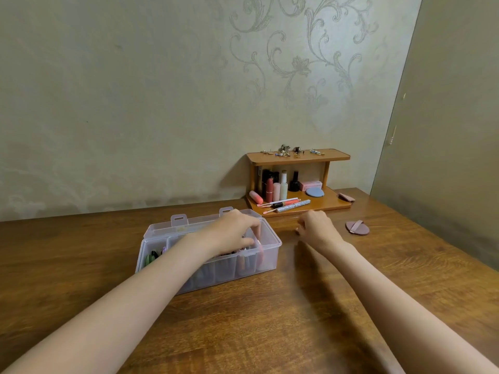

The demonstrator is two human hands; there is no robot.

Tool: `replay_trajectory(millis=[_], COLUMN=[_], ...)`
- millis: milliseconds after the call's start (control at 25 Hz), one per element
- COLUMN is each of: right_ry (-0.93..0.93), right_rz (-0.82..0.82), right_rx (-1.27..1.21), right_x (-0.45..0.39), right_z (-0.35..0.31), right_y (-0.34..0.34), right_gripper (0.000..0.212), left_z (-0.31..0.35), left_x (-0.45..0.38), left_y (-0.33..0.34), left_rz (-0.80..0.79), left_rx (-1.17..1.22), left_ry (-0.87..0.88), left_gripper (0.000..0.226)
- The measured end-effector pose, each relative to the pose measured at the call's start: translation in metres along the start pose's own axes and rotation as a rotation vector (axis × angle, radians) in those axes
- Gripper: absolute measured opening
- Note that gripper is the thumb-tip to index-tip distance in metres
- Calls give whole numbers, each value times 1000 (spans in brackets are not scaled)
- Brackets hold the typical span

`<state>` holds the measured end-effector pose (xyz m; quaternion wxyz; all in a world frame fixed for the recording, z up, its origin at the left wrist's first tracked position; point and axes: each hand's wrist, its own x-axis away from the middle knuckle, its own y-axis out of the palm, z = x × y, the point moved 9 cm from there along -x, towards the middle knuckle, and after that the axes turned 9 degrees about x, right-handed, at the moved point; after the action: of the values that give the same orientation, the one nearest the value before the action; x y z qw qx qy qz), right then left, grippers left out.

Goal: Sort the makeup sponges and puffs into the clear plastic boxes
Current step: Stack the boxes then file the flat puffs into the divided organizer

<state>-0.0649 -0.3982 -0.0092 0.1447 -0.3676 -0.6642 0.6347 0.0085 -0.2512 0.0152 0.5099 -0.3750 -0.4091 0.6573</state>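
A: Now, where is the pink puff [259,249]?
B: In the clear plastic box [259,265], right end compartment, pinched by the left hand [237,233].
A: Right hand [314,229]?
B: Over the table [297,306], fingers loosely curled, holding nothing; mauve puff [357,227] near.

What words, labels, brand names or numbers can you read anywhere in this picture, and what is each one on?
No text can be read in this view.
Bottles and tubes on the wooden shelf: any labels are too small and blurred to read.
Clear plastic box: no print shows on it.
Pink puff on the table: no marking shows.
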Motion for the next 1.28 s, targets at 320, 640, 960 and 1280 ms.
replay_trajectory(millis=[320,640,960,1280], right_ry=[-16,-64,-146,-36], right_rz=[-218,344,202,-306], right_rx=[97,-426,-80,-549], right_x=[8,17,40,47], right_z=[9,-50,-59,-49], right_y=[30,-78,-35,5], right_gripper=[25,26,22,29], left_z=[6,7,19,18], left_x=[-5,-16,-18,-33], left_y=[1,0,1,2], left_rz=[14,-24,-3,-149], left_rx=[-69,-133,-63,-24], left_ry=[7,10,-1,-47], left_gripper=[13,18,23,21])
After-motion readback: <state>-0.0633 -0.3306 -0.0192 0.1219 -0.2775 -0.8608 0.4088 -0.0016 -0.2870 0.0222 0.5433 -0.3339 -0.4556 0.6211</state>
